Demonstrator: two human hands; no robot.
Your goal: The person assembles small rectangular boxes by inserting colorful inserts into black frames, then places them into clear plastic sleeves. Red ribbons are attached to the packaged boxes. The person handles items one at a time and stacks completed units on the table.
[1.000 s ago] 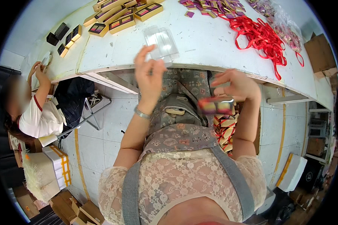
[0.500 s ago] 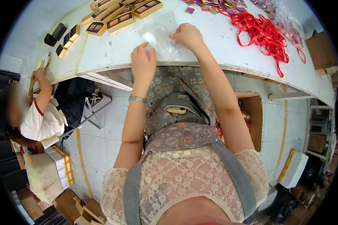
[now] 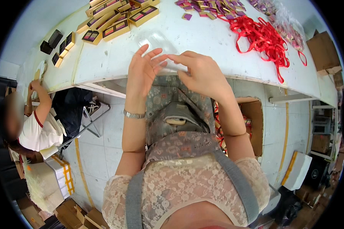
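Observation:
My left hand [image 3: 143,74] is raised at the table's front edge, its palm turned up and its fingers spread. Beside it, my right hand [image 3: 202,74] points its fingers at the left fingertips, with the thumb held apart. A pale, see-through smear shows between the two hands; I cannot make out whether it is a piece of film. Just beyond the fingers, clear plastic packaging [image 3: 156,40] lies on the white table [image 3: 202,42]. A metal watch band [image 3: 134,114] circles my left wrist.
Gold-sided palette boxes [image 3: 116,29] are heaped at the back left. Purple and gold squares [image 3: 212,7] and a tangle of red ribbon [image 3: 258,36] lie to the right. An open carton [image 3: 258,124] stands below the table. Another person [image 3: 42,126] sits at the left.
Both hands have drawn back toward the table's front edge and come close together. My right hand has left the clear plastic it was pinching. The view has shifted slightly.

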